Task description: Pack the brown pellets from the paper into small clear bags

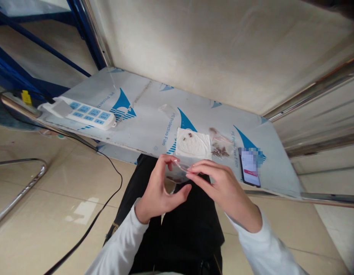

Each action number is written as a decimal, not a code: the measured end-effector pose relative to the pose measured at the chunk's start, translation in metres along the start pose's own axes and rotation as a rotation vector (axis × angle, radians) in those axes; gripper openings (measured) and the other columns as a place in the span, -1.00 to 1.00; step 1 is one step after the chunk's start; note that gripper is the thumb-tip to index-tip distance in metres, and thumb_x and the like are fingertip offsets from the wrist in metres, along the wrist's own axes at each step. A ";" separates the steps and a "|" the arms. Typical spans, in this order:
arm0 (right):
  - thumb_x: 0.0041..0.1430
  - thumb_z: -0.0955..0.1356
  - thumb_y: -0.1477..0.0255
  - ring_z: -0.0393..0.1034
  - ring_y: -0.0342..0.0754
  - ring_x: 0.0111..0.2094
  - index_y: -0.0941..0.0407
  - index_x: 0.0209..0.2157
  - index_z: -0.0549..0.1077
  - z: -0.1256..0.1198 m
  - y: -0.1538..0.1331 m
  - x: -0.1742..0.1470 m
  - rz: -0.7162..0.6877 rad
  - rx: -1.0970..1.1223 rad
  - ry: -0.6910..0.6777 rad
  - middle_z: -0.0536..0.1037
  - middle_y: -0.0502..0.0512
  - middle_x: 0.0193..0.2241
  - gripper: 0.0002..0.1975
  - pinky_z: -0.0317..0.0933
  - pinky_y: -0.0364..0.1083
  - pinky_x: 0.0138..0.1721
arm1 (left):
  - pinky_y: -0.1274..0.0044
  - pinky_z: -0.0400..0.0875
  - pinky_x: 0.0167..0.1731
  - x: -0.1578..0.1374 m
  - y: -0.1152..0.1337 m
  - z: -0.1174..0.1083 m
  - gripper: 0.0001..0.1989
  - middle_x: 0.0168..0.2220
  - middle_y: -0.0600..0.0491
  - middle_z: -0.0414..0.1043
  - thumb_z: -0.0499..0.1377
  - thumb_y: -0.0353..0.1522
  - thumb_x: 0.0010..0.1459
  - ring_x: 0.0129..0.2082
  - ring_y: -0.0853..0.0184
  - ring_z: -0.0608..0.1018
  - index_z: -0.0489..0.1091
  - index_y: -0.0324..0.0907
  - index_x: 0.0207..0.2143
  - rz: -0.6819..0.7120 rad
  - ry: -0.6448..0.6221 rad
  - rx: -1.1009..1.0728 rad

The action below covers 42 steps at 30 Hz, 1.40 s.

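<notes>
Over your lap [194, 225], your right hand [224, 183] pinches a clear bag [178, 174] — likely steadying it; your left hand [159, 193], thumb spread, touches its edge.

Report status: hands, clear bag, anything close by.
Right hand pinching clear bag. Left hand spread at its edge. White cloth just beyond, small pieces on it.

- At left on the table [145, 133], a power strip [88, 112] lies along the near edge.
- At center, near that edge, a cloth [192, 149] bears two small pieces [190, 135].
- Just right of the cloth, a flat bag [221, 149] lies with bits inside.
- Farther right sits a phone [248, 172].
- Before the table, a second bag [178, 175] is between left grip [161, 194] and right grip [221, 181], above the lap [191, 225].
</notes>
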State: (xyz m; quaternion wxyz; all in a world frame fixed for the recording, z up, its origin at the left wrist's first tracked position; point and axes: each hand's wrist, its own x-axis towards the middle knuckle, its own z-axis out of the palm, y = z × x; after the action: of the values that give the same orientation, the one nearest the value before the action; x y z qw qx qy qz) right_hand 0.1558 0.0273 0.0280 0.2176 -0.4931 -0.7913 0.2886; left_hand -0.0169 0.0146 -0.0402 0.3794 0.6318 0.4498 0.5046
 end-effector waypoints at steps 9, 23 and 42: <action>0.07 0.45 0.33 0.50 -0.06 -0.29 0.02 -0.03 0.42 0.000 0.003 -0.015 0.189 0.303 0.242 0.59 0.02 -0.33 -0.61 0.40 -0.06 -0.17 | 0.53 0.34 -0.31 -0.001 0.009 0.010 -0.92 -0.38 0.07 0.44 0.22 -0.34 0.15 -0.38 0.39 0.43 0.44 -0.16 -0.31 -0.199 0.187 -0.369; 0.14 0.41 0.41 0.48 -0.08 -0.29 0.06 -0.31 0.57 0.009 0.004 -0.022 0.148 0.372 0.224 0.58 0.04 -0.35 -0.92 0.38 -0.11 -0.23 | 0.53 0.35 -0.34 0.003 0.017 -0.016 -0.87 -0.39 0.05 0.52 0.21 -0.29 0.15 -0.38 0.37 0.48 0.51 -0.16 -0.35 -0.251 -0.117 -0.189; 0.28 0.24 0.60 0.38 -0.04 -0.21 0.11 -0.24 0.48 -0.024 -0.002 -0.026 -0.199 -0.287 -0.205 0.46 0.08 -0.29 -0.80 0.31 -0.04 -0.19 | 0.58 0.07 -0.55 -0.006 0.026 -0.003 -0.76 -0.55 0.11 0.30 0.09 -0.26 0.19 -0.55 0.44 0.29 0.36 -0.22 -0.45 -0.500 -0.507 0.092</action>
State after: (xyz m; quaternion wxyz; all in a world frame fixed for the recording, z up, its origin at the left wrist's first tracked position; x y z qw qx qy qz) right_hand 0.1803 0.0085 0.0455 0.0907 -0.4063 -0.8873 0.1985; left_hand -0.0153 0.0013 -0.0174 0.5619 0.6237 0.5041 0.2026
